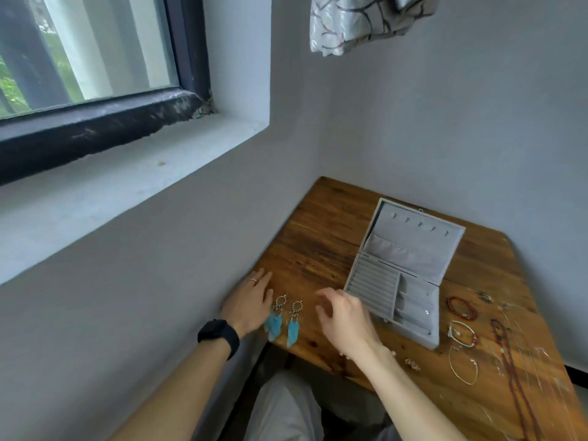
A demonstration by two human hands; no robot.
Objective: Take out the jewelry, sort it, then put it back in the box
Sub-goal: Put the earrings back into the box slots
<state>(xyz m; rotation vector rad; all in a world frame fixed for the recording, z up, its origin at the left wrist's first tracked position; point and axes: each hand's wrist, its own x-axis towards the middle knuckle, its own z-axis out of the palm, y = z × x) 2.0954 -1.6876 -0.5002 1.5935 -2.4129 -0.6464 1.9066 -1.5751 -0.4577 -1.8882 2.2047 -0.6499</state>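
Note:
An open grey jewelry box (369, 286) sits on the wooden table (318, 249), its lid tilted back and its compartments almost bare. Two turquoise feather earrings (284, 319) lie side by side left of the box. My left hand (251, 302) lies flat on the table beside them, fingers straight, a ring on one finger. My right hand (345, 319) hovers between the earrings and the box, fingers loosely curled and holding nothing. To the right of the box lie a red bead bracelet (461, 308), a pearl bracelet (463, 334), a thin silver bangle (463, 366) and a long brown bead necklace (509, 361).
The table stands in a corner, walls close on its left and far sides. A window with a deep sill (127, 148) is up on the left. Small earrings (412, 364) lie near the front edge. My knees are under the table's front edge.

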